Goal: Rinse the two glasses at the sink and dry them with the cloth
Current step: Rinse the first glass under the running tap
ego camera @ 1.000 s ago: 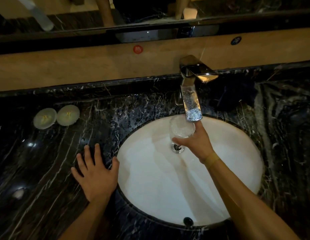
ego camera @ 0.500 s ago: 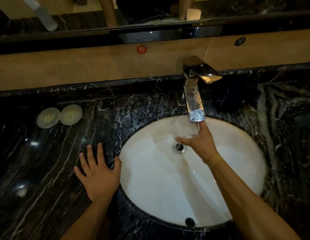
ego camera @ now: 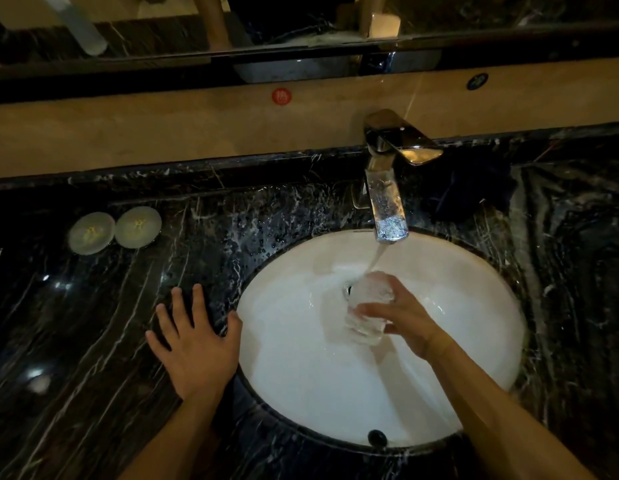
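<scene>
Two bare forearms, no sleeves in view, left hand (ego camera: 197, 344) bare with no ring or watch showing, right hand (ego camera: 403, 320) bare too, wrists uncovered, nails short

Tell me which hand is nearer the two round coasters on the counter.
Left. The left hand lies flat on the counter, right of and nearer the camera than the coasters. The right hand is farther right, over the basin, holding a glass.

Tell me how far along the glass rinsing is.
Nothing looks finished. In hand: the right hand holds one glass under the running tap over the sink; the left hand rests on the counter. Left: the second glass, not in view, and drying both with the dark cloth.
</scene>
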Action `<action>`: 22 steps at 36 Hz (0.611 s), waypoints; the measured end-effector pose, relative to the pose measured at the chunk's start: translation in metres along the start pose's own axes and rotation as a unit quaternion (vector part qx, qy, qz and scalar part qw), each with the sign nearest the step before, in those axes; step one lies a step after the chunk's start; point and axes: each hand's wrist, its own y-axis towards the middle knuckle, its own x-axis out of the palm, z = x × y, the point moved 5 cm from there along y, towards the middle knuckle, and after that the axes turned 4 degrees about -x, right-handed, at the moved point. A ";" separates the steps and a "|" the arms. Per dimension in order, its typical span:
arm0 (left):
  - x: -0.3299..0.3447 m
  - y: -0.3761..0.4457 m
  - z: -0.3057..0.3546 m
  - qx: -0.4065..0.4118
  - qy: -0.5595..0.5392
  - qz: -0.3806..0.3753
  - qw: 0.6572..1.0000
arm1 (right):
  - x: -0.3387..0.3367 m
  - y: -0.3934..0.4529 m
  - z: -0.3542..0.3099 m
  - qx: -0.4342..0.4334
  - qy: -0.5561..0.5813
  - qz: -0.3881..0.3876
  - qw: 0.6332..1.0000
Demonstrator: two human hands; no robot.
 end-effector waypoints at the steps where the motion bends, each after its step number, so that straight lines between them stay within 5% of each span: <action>1: 0.000 0.000 0.000 0.000 -0.001 -0.002 1.000 | 0.002 -0.001 0.005 0.021 0.012 0.001 1.000; 12: -0.001 -0.001 0.000 0.005 0.003 0.001 1.000 | 0.021 -0.004 0.034 0.222 0.152 -0.013 0.963; 22: -0.002 -0.001 0.000 0.003 0.005 0.001 1.000 | 0.028 0.008 0.011 0.242 0.200 -0.009 0.950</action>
